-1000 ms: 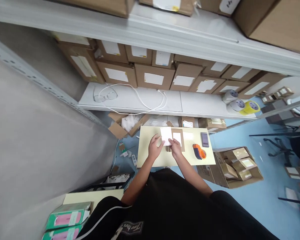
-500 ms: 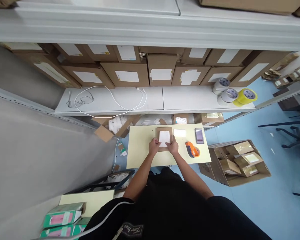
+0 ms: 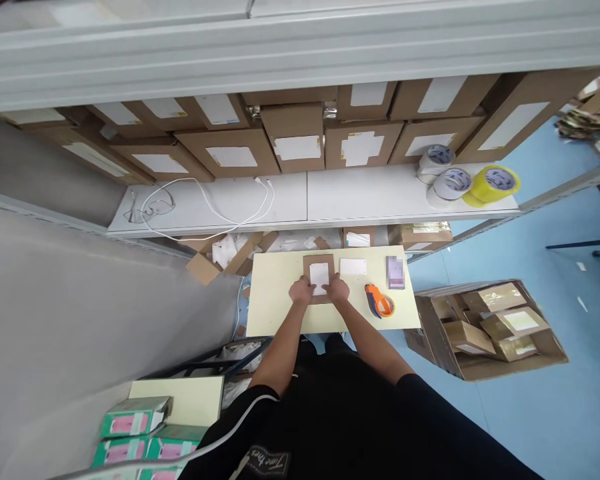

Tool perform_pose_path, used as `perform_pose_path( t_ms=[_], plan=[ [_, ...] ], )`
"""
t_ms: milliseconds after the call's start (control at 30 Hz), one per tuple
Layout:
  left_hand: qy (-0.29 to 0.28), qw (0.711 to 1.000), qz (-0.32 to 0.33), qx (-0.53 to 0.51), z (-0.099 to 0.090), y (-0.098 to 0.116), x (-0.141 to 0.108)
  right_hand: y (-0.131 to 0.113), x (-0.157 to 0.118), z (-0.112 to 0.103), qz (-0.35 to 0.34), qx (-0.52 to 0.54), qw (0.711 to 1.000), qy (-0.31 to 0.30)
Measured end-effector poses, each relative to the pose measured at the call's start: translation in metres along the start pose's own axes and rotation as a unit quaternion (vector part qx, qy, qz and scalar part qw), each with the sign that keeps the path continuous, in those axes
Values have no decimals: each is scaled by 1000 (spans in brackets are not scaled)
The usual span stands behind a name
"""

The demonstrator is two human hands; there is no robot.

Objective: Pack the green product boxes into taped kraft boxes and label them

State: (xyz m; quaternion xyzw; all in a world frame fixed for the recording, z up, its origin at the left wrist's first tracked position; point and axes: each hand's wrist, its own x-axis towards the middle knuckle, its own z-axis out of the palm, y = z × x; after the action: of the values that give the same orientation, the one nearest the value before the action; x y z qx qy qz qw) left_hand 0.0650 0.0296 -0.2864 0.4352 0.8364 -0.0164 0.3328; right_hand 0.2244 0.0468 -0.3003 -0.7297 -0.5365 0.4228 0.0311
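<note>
A small brown cardboard box (image 3: 319, 261) lies on the pale yellow table (image 3: 275, 307), a white label (image 3: 319, 275) on its top. My left hand (image 3: 301, 291) grips the box's left edge, its thumb on the label's lower left. At the right edge my right hand (image 3: 337, 289) holds the same box, thumb by the label's lower right corner. Both hands have their fingers bent round the sides. To the right are a white paper slip (image 3: 353, 267), an orange tape dispenser (image 3: 379, 301) and a purple phone-like item (image 3: 395, 272), partly pixelated.
Behind the table a white shelf (image 3: 370, 193) bears cardboard boxes, a white cable, glasses and tape rolls (image 3: 493, 183). A large open carton (image 3: 480, 370) with several parcels stands on the floor at right. Green and pink boxes (image 3: 130, 423) sit lower left.
The camera view has shifted. The label now sits flatter and more squarely on the box. My right hand has gone from a pointing finger to a grip on the box's side.
</note>
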Motion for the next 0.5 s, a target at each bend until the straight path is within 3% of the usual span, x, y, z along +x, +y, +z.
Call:
perform_pose_path(
  t_ms=[100, 267, 400, 500],
  plan=[
    [-11, 999, 24, 48, -6, -6, 3, 3, 1, -4, 2, -10, 1000, -10],
    [38, 965, 257, 43, 16, -10, -5, 16, -8, 5, -21, -20, 999, 31],
    [-17, 962, 271, 41, 41, -11, -5, 36, -19, 18, -42, 8, 999, 5],
    [-35, 960, 278, 10, 49, -16, 5, 40, -27, 27, -46, 30, 998, 6]
  ],
)
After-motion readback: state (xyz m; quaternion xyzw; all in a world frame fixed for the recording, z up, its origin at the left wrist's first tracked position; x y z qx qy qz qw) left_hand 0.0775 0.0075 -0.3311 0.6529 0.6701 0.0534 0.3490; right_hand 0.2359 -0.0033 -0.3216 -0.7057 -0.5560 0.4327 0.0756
